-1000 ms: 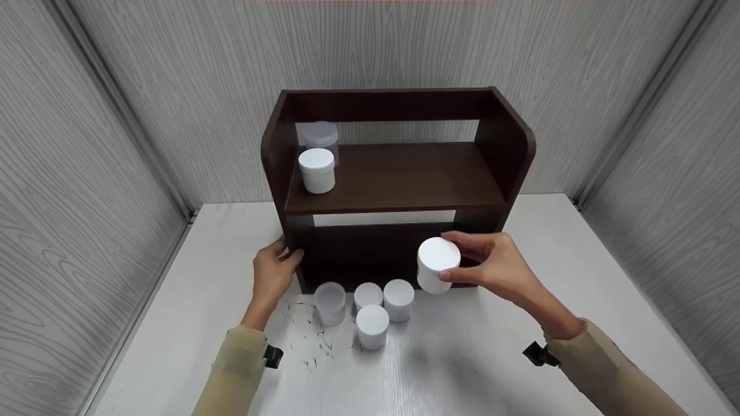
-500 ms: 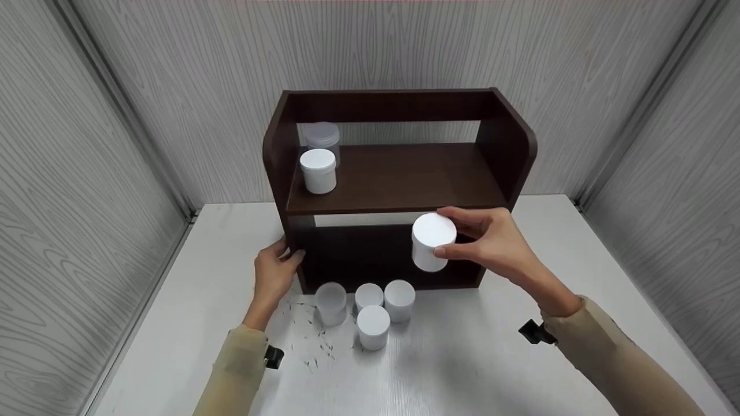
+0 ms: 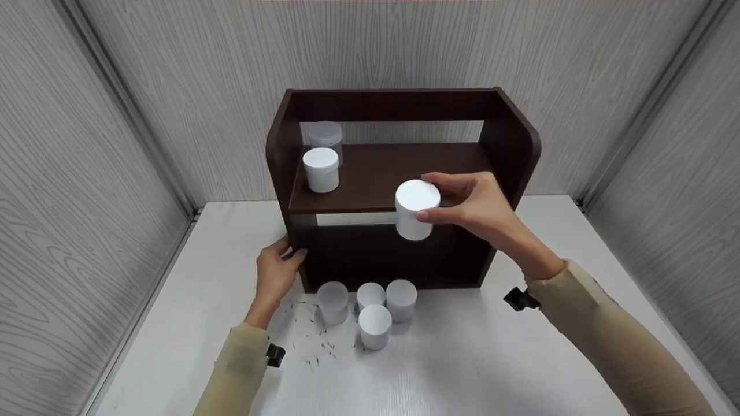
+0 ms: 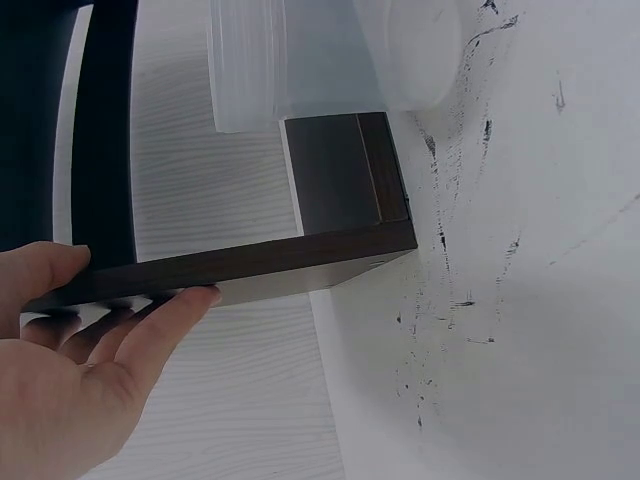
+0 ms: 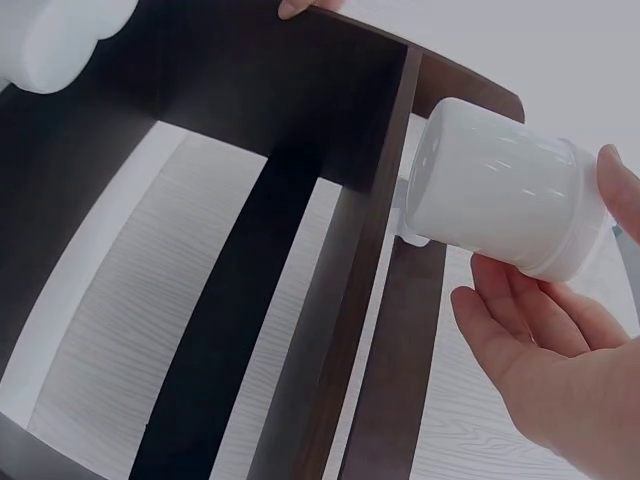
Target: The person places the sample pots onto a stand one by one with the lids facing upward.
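Observation:
My right hand (image 3: 483,208) holds a white lidded jar (image 3: 415,211) upright between thumb and fingers, in front of the upper board of a dark brown two-tier shelf (image 3: 393,203). In the right wrist view the jar (image 5: 500,185) shows a smooth white body, its lid end by the thumb. With thumb and fingers on either side of the panel, my left hand (image 3: 275,271) grips the shelf's left side, whose edge (image 4: 260,262) shows in the left wrist view. On the upper board at the left stand a white jar (image 3: 321,173) and, behind it, a translucent jar (image 3: 327,136).
Before the shelf's lower front edge stand a translucent jar (image 3: 332,303) and several white jars (image 3: 374,328) close together. Dark scuff marks (image 3: 321,344) streak the white table (image 3: 462,358). Grey wood-grain panels (image 3: 399,46) enclose the back and both sides.
My right hand has raised the white jar from in front of the lower tier to the upper board's level, drifting a little left. My left hand stays on the shelf's side.

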`<state>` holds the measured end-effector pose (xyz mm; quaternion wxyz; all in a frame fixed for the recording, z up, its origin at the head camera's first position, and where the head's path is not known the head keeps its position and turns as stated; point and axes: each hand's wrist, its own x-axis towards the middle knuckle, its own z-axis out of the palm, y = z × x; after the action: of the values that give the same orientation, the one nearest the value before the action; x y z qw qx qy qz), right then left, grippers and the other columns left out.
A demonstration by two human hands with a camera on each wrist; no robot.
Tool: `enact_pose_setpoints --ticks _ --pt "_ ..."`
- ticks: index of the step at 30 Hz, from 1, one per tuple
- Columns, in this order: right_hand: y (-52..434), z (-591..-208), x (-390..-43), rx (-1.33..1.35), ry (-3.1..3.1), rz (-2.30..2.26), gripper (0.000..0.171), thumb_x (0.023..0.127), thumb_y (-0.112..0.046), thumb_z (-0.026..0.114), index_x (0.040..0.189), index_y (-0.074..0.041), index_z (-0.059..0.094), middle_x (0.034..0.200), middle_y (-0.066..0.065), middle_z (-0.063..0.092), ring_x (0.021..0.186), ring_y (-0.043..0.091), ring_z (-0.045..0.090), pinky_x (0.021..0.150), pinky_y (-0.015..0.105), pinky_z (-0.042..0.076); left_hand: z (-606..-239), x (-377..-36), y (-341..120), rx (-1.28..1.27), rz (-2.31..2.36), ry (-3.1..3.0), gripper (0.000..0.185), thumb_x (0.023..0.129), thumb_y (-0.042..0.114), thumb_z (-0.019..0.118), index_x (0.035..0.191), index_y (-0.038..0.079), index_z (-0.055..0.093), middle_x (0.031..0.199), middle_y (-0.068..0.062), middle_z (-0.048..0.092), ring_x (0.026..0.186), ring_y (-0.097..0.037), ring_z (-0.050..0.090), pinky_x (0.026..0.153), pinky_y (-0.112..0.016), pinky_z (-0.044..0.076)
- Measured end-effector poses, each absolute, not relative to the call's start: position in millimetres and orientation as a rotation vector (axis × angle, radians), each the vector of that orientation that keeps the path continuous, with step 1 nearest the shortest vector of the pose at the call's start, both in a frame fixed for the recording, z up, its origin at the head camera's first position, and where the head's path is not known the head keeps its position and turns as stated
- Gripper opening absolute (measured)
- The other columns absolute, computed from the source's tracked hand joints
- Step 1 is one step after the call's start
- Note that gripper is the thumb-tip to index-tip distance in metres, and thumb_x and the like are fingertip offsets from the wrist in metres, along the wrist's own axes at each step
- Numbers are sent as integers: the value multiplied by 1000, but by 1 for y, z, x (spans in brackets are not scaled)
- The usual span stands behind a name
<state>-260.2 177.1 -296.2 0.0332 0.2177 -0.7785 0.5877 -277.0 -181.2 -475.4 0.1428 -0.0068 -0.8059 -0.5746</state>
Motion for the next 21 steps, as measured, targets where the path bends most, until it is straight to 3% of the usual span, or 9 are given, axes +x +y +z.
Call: enact_pose_setpoints --ticks 6,14,21 --pt "169 -288 -280 650 -2387 1810 63 75 -9 96 132 2 71 117 14 77 99 24 77 85 32 63 -474 -276 -182 -15 -1651 -2353 50 102 10 68 147 -7 55 146 -27 57 126 -44 63 94 -40 60" --pt "149 -277 -304 604 -2407 1824 65 75 -14 97 133 2 71 120 15 76 107 24 74 88 29 62 -475 -275 -182 -19 -1677 -2326 47 101 8 68 144 -6 59 145 -26 59 123 -43 65 91 -35 61" --pt "134 -267 -325 615 -2375 1865 59 76 -10 96 128 2 74 120 15 76 111 25 73 91 32 61 -475 -277 -183 -47 -1693 -2315 45 100 6 68 143 -6 61 144 -27 59 124 -44 63 94 -38 60"
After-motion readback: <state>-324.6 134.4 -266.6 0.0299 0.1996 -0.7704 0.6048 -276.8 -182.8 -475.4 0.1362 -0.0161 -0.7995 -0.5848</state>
